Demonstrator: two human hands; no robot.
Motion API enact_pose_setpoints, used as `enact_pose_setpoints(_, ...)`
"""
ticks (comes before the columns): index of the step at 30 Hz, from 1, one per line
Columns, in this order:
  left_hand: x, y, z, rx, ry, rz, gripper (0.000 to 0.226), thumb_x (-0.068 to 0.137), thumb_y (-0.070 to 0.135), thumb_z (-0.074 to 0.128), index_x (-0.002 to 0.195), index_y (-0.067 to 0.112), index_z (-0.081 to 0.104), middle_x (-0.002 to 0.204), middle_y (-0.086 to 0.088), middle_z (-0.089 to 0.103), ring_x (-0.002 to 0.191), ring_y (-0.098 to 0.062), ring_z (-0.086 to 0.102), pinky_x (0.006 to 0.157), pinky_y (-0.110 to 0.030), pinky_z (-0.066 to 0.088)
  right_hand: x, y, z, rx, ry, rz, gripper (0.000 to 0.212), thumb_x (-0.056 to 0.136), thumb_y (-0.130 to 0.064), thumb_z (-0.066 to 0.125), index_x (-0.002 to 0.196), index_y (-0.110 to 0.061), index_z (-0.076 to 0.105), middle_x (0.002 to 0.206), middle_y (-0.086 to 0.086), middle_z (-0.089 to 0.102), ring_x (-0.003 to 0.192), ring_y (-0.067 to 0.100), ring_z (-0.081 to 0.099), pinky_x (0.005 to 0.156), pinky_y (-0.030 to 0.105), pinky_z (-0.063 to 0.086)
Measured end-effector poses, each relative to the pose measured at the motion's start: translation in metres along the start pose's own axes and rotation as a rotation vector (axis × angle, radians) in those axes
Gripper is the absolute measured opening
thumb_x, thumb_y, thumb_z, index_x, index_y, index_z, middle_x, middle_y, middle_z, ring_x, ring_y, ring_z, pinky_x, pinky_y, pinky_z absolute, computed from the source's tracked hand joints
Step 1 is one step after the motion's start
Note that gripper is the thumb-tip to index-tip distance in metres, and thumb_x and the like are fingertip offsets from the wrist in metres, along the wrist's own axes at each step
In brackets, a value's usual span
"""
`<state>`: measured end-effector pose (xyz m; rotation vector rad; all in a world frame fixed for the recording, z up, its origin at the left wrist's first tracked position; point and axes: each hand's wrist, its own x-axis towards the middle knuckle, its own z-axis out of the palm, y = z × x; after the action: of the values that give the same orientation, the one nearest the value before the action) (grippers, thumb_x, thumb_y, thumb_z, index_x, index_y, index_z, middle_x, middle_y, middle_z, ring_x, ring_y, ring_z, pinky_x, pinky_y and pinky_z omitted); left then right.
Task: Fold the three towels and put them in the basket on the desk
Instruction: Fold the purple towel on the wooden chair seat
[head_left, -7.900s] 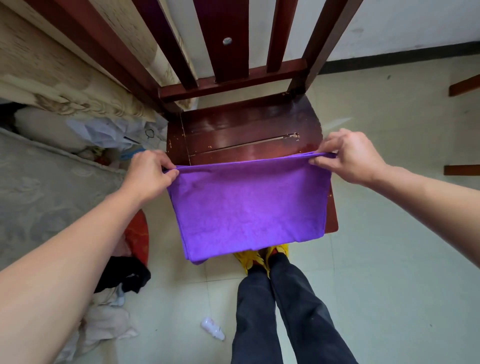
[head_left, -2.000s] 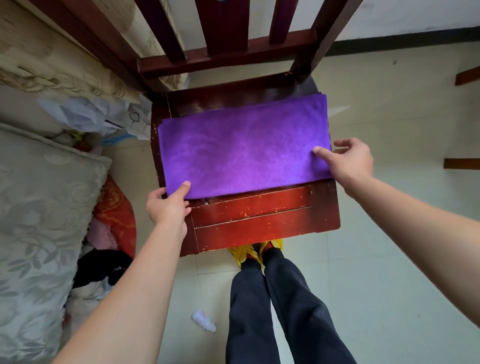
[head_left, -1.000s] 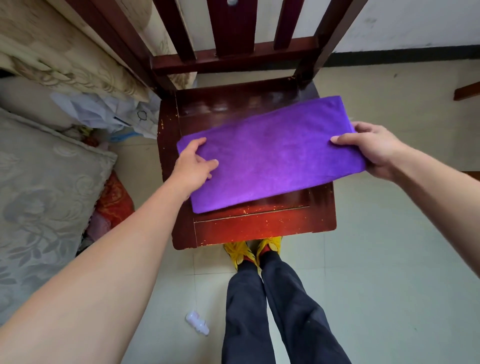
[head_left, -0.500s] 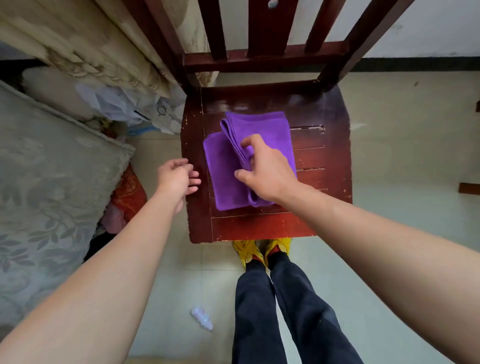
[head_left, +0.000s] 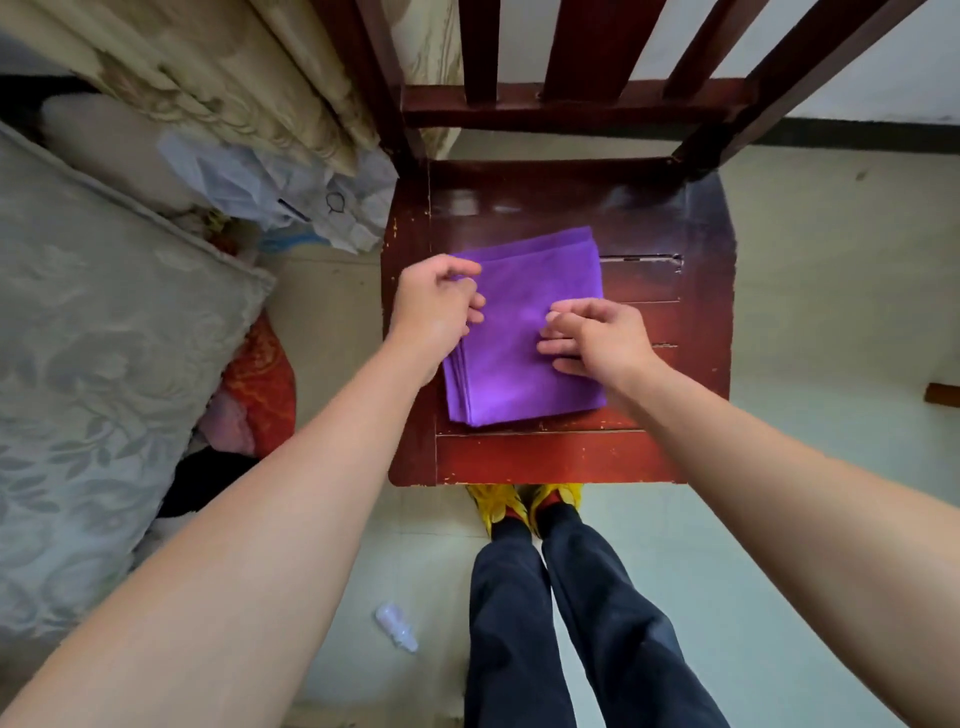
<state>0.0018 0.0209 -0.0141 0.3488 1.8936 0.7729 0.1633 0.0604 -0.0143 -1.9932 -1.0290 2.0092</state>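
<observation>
A purple towel (head_left: 524, 332) lies folded into a thick square on the dark red wooden chair seat (head_left: 545, 457). My left hand (head_left: 434, 304) hovers over the towel's upper left corner, fingers loosely curled, gripping nothing that I can see. My right hand (head_left: 597, 338) sits at the towel's right side with relaxed fingertips resting on the cloth. No basket, desk or other towel is in view.
The chair's slatted back (head_left: 571, 104) rises just beyond the seat. A patterned grey cushion (head_left: 78, 338) and a heap of clothes (head_left: 249, 395) fill the left. A small plastic bottle (head_left: 396, 626) lies on the pale floor beside my legs (head_left: 545, 597).
The towel went from a long half-fold to a compact square. My right hand brought its side across and now rests on top; my left hand returned to the towel's left corner.
</observation>
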Motion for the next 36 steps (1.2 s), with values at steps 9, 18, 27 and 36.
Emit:
enact_pose_setpoints(9, 0.025, 0.010, 0.027, 0.446, -0.013, 0.118, 0.041, 0.076, 0.013, 0.060, 0.117, 0.019, 0.059, 0.086, -0.004, 0.068, 0.082, -0.024, 0.065, 0.075, -0.031, 0.053, 0.020, 0.007, -0.065, -0.309, 0.343, -0.117, 0.030, 0.072, -0.035, 0.081, 0.093, -0.020, 0.065, 0.081, 0.001, 0.071, 0.072, 0.016, 0.067, 0.070, 0.031, 0.054)
enact_pose_setpoints(18, 0.033, 0.031, 0.059, 0.491, -0.184, -0.022, 0.013, 0.086, 0.012, 0.059, 0.075, 0.009, 0.065, 0.071, -0.012, 0.070, 0.064, -0.026, 0.068, 0.061, -0.032, 0.057, -0.005, 0.035, -0.023, -0.735, 0.217, 0.028, 0.061, 0.067, -0.051, 0.079, 0.110, -0.023, 0.045, 0.109, 0.003, 0.064, 0.102, 0.032, 0.062, 0.073, 0.036, 0.043)
enact_pose_setpoints(27, 0.019, 0.064, 0.053, -0.127, -0.352, -0.532, 0.077, 0.069, 0.068, 0.067, 0.123, 0.020, 0.042, 0.111, -0.022, 0.057, 0.095, -0.045, 0.065, 0.078, -0.052, 0.057, -0.027, 0.020, -0.060, -1.012, 0.283, -0.708, 0.032, 0.070, -0.009, 0.064, 0.100, -0.011, 0.054, 0.097, 0.009, 0.053, 0.090, 0.034, 0.053, 0.062, 0.040, 0.044)
enact_pose_setpoints(36, 0.010, 0.018, 0.029, -0.158, -0.110, -0.309, 0.050, 0.065, -0.019, 0.046, 0.093, 0.020, 0.061, 0.096, -0.011, 0.061, 0.089, -0.028, 0.058, 0.074, -0.039, 0.051, -0.043, 0.071, -0.047, -1.340, 0.169, -1.062, 0.042, 0.077, -0.009, 0.054, 0.119, -0.016, 0.059, 0.114, 0.006, 0.060, 0.094, 0.032, 0.054, 0.070, 0.040, 0.041)
